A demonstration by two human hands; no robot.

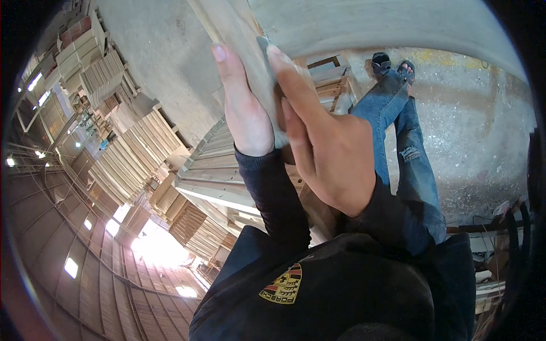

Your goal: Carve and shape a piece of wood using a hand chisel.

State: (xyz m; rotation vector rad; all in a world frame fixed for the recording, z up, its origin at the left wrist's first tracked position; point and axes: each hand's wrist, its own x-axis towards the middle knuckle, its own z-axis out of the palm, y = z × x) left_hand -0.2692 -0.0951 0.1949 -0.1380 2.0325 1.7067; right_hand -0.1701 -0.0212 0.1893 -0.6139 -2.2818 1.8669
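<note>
A long pale wooden piece (236, 23) runs up from between my hands toward the top of the view. My left hand (247, 111) lies along its left side, thumb stretched out on top, the other fingers hidden behind it. My right hand (333, 145) is closed, with its index finger reaching forward along the wood. Under that fingertip a small, thin grey piece (263, 43) sticks out; it looks flat, but I cannot make out its kind. The rest of it is covered by the fingers.
Stacked wooden slats and frames (213, 165) stand just below the wood. More timber stacks (133, 153) fill the left side. Another person in jeans (392, 113) and sandals is at the right, on a speckled concrete floor (472, 125). A large pale curved surface (387, 23) spans the top.
</note>
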